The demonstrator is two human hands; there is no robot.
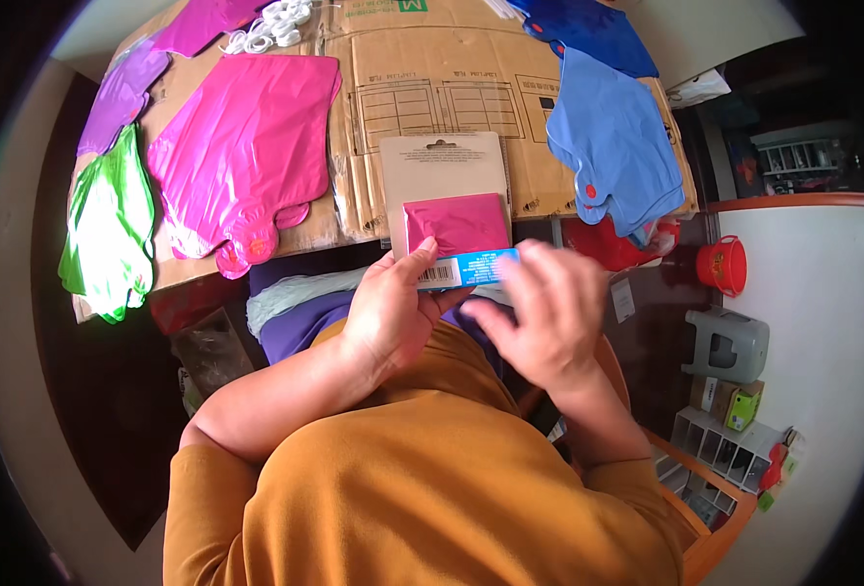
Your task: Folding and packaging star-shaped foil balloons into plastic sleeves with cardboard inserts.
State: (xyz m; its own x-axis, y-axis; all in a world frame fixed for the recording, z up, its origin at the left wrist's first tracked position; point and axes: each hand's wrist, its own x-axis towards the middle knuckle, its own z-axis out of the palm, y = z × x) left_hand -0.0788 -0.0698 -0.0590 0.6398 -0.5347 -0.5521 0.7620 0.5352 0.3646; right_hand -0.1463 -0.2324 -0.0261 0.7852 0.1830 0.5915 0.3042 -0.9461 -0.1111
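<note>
My left hand (393, 301) is closed on the lower part of a cardboard package (444, 161), thumb on top and fingers underneath. The package has a grey card with a hanging hole, a folded pink foil piece (456, 221) on it, and a blue-and-white strip with a barcode along its lower end. Slightly smeared by motion, my right hand (557, 311) hovers by the package's lower right corner. Its thumb stands apart from the stretched fingers, with nothing visible between them.
Flattened cardboard (422, 59) covers the table. On it lie flat foil shapes: pink (251, 146), green (112, 225), purple (124, 93), light blue (613, 132) and dark blue (603, 34). Coiled white cords (274, 24) sit at the far edge. A red bucket (722, 266) and grey stool (730, 344) are at right.
</note>
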